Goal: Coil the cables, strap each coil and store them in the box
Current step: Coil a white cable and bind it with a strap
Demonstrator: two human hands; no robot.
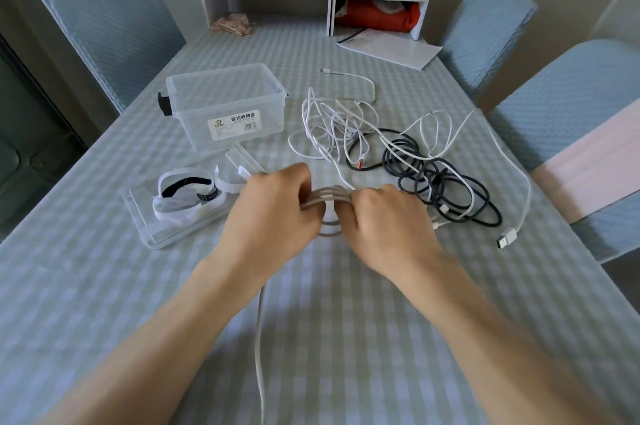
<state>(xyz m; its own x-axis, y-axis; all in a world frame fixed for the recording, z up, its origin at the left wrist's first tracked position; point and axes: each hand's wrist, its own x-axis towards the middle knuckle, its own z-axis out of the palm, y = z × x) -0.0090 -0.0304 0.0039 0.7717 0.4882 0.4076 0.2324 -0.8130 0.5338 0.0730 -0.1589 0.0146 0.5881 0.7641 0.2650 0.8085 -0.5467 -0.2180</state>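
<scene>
Both hands, left hand and right hand, fingers curled gripping grey cable coil; clear box at eleven o'clock, tangled cables at one o'clock.

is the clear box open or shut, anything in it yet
Open and empty. The clear box has no lid on top; its lid lies flat beside it with straps on it. The checked cloth shows through the bottom.

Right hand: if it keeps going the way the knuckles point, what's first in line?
The right hand points up and left, gripping the coil with the left hand. The coil already touches it; beyond that the left hand's fingers come first, probably, since depth is unclear.
</scene>
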